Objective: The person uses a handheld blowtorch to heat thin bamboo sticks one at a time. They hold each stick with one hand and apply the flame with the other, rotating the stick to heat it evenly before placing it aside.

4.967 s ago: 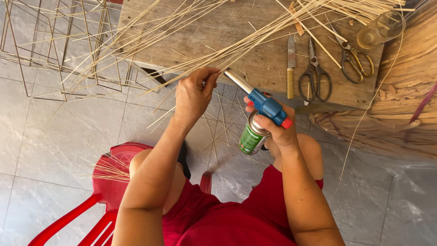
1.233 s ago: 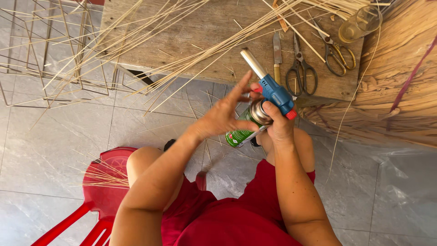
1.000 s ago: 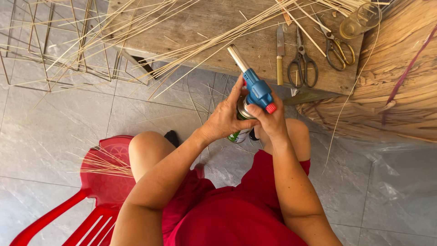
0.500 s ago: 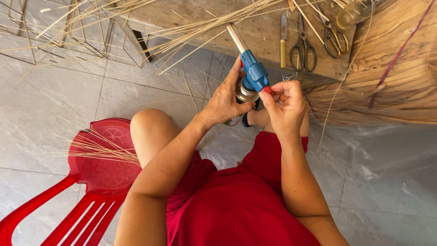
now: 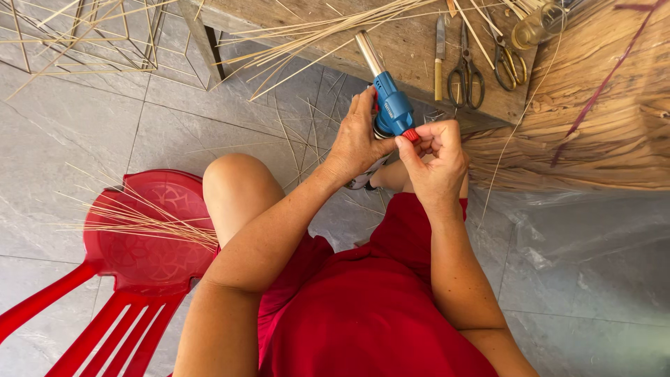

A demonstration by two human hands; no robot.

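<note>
A blue gas torch (image 5: 392,110) with a silver nozzle and a red knob sits on a canister, held up in front of me over my lap. My left hand (image 5: 357,139) wraps around the canister and the torch body from the left. My right hand (image 5: 434,159) pinches the red knob at the back of the torch with thumb and fingertips. The nozzle points away toward the wooden workbench (image 5: 412,52). Most of the canister is hidden behind my left hand.
Thin bamboo strips (image 5: 314,35) lie across the workbench and the tile floor. A knife (image 5: 438,52), two pairs of scissors (image 5: 466,70) and a small glass jar (image 5: 536,24) rest on the bench. A red plastic chair (image 5: 136,244) with strips on it stands at my left. Wire frames (image 5: 84,35) lie far left.
My left hand left the strips on the bench and came onto the torch canister. My right hand shifted from the canister to the red knob. The view has tilted down toward my lap.
</note>
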